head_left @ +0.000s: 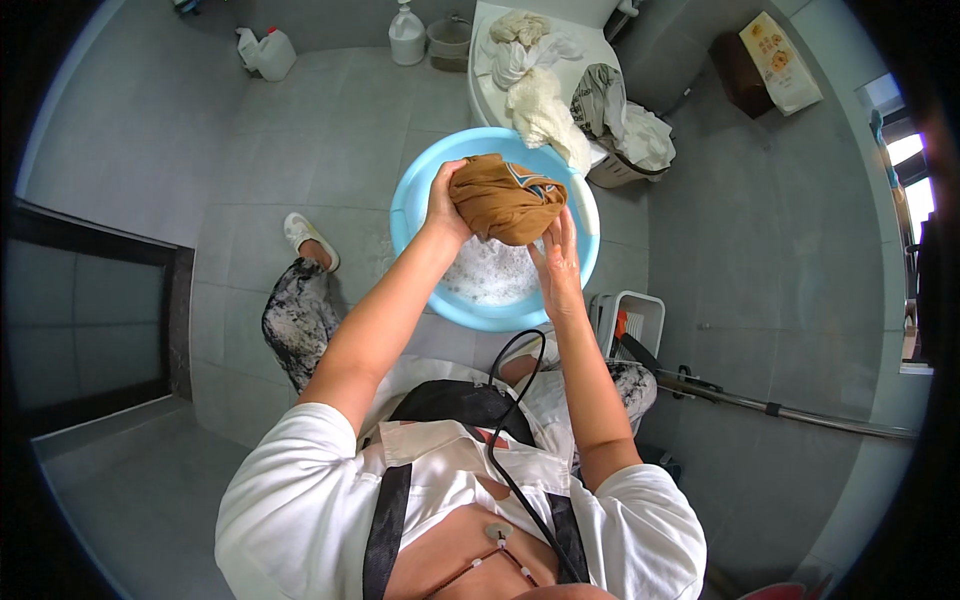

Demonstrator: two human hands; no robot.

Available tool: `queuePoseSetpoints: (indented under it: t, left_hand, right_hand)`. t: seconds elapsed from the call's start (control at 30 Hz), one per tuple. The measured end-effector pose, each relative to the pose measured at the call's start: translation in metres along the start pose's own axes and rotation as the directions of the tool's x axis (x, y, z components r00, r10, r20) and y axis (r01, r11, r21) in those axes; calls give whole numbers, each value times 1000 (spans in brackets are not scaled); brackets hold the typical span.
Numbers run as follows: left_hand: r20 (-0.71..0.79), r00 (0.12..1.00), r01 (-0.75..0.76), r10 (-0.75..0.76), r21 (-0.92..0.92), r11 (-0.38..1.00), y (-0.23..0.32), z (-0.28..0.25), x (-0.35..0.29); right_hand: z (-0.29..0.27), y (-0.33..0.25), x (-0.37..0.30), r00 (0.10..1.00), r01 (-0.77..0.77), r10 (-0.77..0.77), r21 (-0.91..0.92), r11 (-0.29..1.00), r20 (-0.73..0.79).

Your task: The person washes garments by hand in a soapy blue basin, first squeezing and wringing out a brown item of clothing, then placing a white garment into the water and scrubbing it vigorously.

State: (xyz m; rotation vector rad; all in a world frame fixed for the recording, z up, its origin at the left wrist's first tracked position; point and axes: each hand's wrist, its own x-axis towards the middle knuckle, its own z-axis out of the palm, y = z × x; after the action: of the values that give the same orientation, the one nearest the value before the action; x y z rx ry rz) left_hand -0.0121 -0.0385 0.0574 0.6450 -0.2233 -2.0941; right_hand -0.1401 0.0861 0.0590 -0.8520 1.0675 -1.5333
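Bunched into a loose ball, a brown garment (505, 205) with a blue-and-white patterned patch is held up over a light blue basin (408, 225). My left hand (446, 200) grips its left side, the fingers partly hidden by the cloth. At its lower right, my right hand (557, 262) holds the cloth with fingers fairly straight; the skin looks wet. White suds (490, 272) float on the water beneath. A cream knitted cloth (548, 115) hangs from the toilet lid down to the basin's far right rim.
More pale clothes (530, 55) lie on the closed toilet lid (490, 100). Beside it stands a basket (618, 172) heaped with laundry. A white pump bottle (407, 38) and jug (268, 55) are by the back wall. A white rack (640, 312) and metal bar (840, 421) are at right.
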Motion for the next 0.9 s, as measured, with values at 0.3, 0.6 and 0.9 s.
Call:
queuePoseSetpoints:
  t: [0.3, 0.6, 0.9]
  left_hand:
    - [-23, 997, -66, 71, 174, 983, -15, -4, -10]
    - [150, 986, -17, -79, 547, 837, -9, -29, -31]
    - [536, 843, -509, -35, 818, 269, 10, -34, -27]
  right_hand:
    - [7, 22, 17, 980, 79, -11, 338, 938, -199]
    - [-14, 15, 21, 973, -120, 207, 543, 831, -102]
    - [-34, -9, 37, 924, -249, 338, 392, 886, -177]
